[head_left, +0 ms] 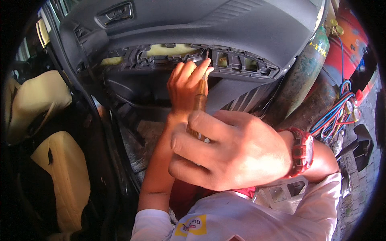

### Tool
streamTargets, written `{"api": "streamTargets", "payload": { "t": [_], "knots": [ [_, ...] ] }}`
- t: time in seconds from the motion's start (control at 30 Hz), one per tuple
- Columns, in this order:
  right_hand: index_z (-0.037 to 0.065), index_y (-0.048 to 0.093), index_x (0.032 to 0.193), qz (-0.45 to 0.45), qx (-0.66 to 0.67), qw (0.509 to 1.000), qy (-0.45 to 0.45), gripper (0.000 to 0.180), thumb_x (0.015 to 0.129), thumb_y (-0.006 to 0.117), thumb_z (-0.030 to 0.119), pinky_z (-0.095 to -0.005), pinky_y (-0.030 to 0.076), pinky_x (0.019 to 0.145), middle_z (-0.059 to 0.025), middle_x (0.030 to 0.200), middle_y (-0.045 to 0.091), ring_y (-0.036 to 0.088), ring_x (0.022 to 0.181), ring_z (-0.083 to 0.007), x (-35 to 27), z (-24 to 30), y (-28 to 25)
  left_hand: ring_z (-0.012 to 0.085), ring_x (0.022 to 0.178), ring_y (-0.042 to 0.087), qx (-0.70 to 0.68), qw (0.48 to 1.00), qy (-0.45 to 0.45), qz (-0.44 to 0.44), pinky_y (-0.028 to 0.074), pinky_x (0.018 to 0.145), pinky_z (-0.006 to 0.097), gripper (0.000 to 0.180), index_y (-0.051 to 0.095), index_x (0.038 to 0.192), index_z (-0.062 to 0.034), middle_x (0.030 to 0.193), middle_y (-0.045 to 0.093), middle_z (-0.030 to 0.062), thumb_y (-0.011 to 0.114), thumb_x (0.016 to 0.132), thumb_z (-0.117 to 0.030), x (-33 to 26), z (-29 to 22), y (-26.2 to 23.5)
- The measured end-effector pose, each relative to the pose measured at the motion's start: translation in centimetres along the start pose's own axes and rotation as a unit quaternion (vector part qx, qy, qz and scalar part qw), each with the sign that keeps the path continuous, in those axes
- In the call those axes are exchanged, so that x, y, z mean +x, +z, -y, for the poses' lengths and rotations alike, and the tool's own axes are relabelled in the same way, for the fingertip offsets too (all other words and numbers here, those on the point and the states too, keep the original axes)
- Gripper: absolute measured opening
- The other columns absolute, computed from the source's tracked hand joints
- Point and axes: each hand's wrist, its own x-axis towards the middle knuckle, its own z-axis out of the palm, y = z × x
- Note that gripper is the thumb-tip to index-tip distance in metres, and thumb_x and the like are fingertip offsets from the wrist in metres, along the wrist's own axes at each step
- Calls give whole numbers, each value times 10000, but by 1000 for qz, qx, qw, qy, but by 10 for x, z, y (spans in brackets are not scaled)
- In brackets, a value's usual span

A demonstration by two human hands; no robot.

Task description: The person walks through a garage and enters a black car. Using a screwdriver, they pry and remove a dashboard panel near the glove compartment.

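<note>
Open car door panel faces us, trim already off its armrest recess. Our right hand grips the screwdriver; left hand fingers pinch its shaft. Prying remains.

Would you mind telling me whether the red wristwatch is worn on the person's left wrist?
No, the red wristwatch sits on the right wrist, behind the right hand gripping the brown-handled screwdriver.

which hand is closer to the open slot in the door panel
Left. The left hand is up at the slot in the door panel, fingertips by the screwdriver tip. The right hand grips the handle lower down, well below the slot.
</note>
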Motion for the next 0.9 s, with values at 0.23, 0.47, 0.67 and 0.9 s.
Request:
{"api": "streamTargets", "payload": {
  "t": [0.23, 0.47, 0.67, 0.9],
  "knots": [
    [107, 698, 929, 69, 6, 997, -18, 235, 716, 667, 204, -309, 583, 708, -81, 1080, 605, 608, 1170, -345, 3, -1, -3, 251, 676, 533, 2, 1000, -22, 2, 461, 613, 384, 201, 762, 1038, -92, 731, 531, 49, 772, 842, -136, 3, -7, -1],
    [113, 702, 903, 31, 21, 999, -14, 239, 680, 669, 193, -269, 556, 660, -76, 1039, 614, 618, 1084, -298, 4, 2, -2, 266, 708, 559, 8, 999, -38, 17, 475, 628, 384, 206, 758, 1042, -99, 772, 576, 55, 770, 839, -130, 4, -11, -5],
    [113, 707, 917, 33, 1, 999, -13, 240, 695, 669, 195, -287, 595, 700, -84, 1093, 625, 607, 1195, -355, 5, 4, -4, 266, 711, 560, -9, 999, -44, 15, 475, 632, 394, 192, 761, 1035, -93, 767, 567, 57, 768, 846, -125, 4, -5, -6],
    [63, 701, 908, 41, -52, 998, 0, 285, 665, 665, 208, -289, 591, 712, -89, 1047, 622, 626, 1100, -322, 11, 3, -6, 263, 698, 551, -22, 999, -31, 12, 468, 626, 394, 200, 761, 1037, -88, 756, 553, 56, 770, 842, -129, 4, -1, -3]
  ]
}}
